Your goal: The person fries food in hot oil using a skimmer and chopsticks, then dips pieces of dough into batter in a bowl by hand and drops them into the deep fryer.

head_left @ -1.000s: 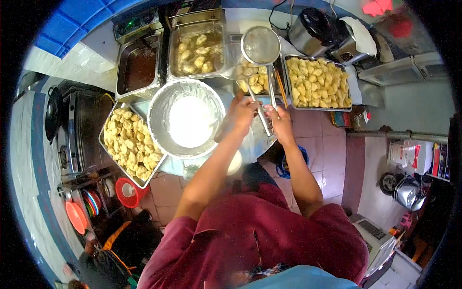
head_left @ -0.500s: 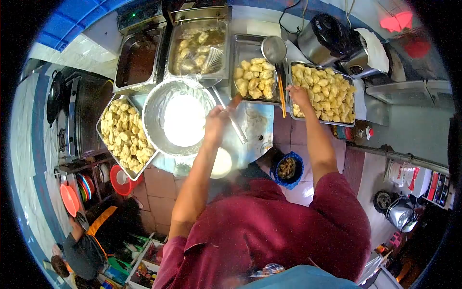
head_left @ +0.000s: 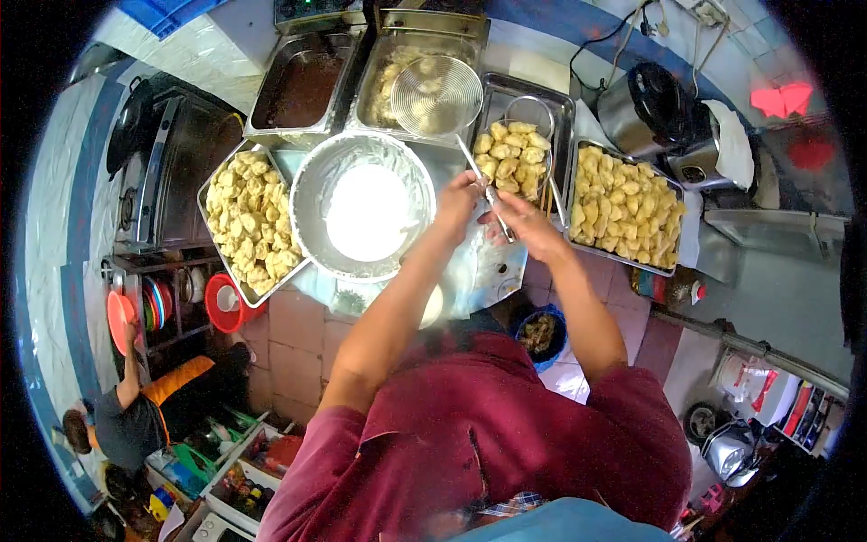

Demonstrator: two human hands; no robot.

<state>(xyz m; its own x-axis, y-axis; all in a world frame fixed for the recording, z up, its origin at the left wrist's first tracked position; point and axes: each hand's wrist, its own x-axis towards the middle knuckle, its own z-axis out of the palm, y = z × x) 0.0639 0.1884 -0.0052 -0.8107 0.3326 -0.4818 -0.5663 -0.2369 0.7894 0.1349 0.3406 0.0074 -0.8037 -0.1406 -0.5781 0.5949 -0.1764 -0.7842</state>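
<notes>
A skimmer with a round wire head [head_left: 437, 96] is held above the fryer [head_left: 372, 116], where pale pieces show in the oil. My left hand [head_left: 458, 206] is closed around its handle. My right hand [head_left: 531, 228] is at the lower end of the same handle, fingers curled about it, some hidden. Just beyond my hands, golden fried dumplings [head_left: 512, 155] are heaped in a dark metal tray [head_left: 564, 113]. A second, round-headed strainer [head_left: 530, 99] lies there, partly hidden, with chopsticks [head_left: 545, 197] beside it. Left of my hands sits a large bowl [head_left: 307, 194] with white batter.
Trays of dumplings stand at the far left [head_left: 253, 226] and right [head_left: 626, 210]. A second basin [head_left: 300, 83] holds dark liquid. Steel cookers [head_left: 637, 108] stand at the back right. A blue-lined bin [head_left: 553, 348] is on the floor. Another person [head_left: 135, 415] bends at lower left, touching an orange basin [head_left: 119, 322].
My right hand has left the right-hand dumpling tray and come to the skimmer handle beside my left hand. The skimmer head has risen from the fryer. The view has shifted.
</notes>
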